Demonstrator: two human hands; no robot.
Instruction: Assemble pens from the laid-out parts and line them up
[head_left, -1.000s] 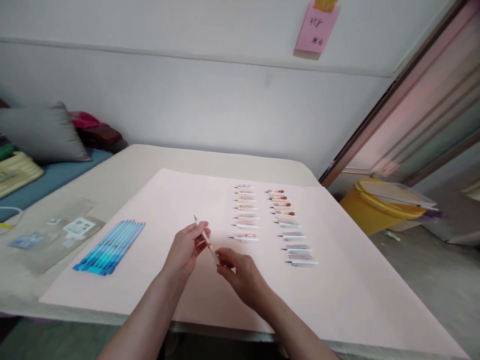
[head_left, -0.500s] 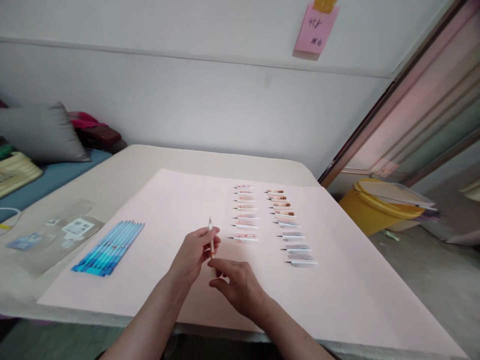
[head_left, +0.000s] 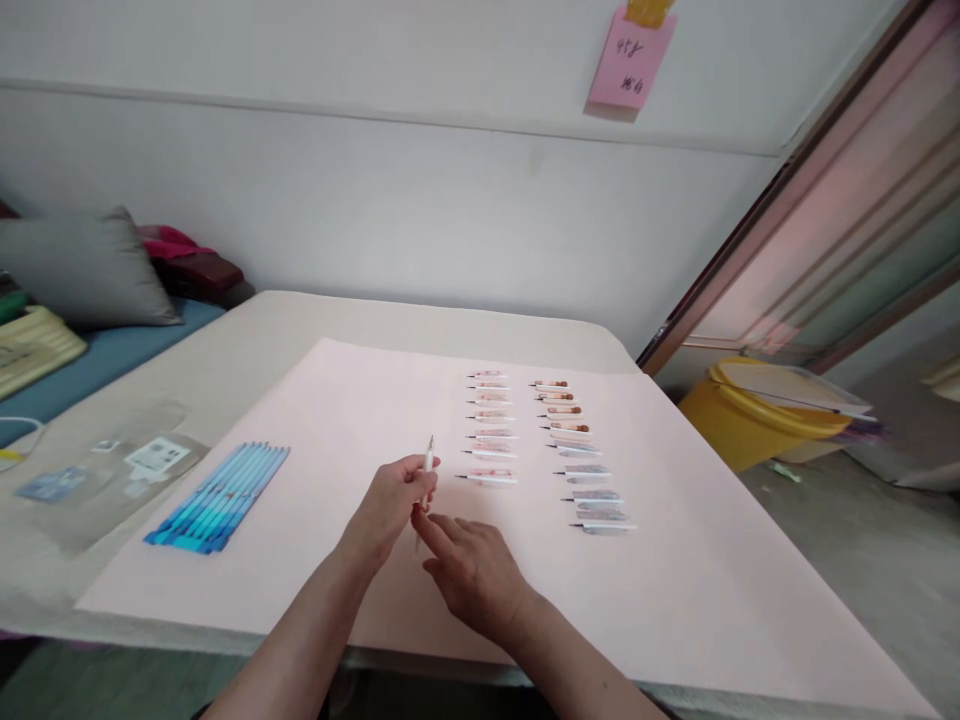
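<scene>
My left hand [head_left: 397, 500] pinches a slim white pen [head_left: 427, 466] between thumb and fingers, its pointed tip tilted up and away from me. The pen's lower part is mostly hidden by my fingers. Close beside it, my right hand [head_left: 480, 575] reaches in with the index fingertip touching the pen's lower end; thumb and fingers are apart. To the right lie a column of white pen pieces with dark tips and pink-patterned parts [head_left: 491, 472], and another column with brown-patterned and greyish parts [head_left: 600, 495]. A row of blue pens [head_left: 225, 495] lies side by side on the left.
Pale pink paper [head_left: 360, 400] covers much of the cream table [head_left: 450, 325]. A clear plastic bag with a label [head_left: 157, 455] lies at left. Beyond are a grey cushion [head_left: 90, 265] and, right of the table, a yellow bin [head_left: 750, 420]. A pink note [head_left: 630, 60] hangs on the wall.
The pen's tip has swung slightly to the right. My right thumb and index finger have spread apart, leaving the index fingertip against the pen's lower end.
</scene>
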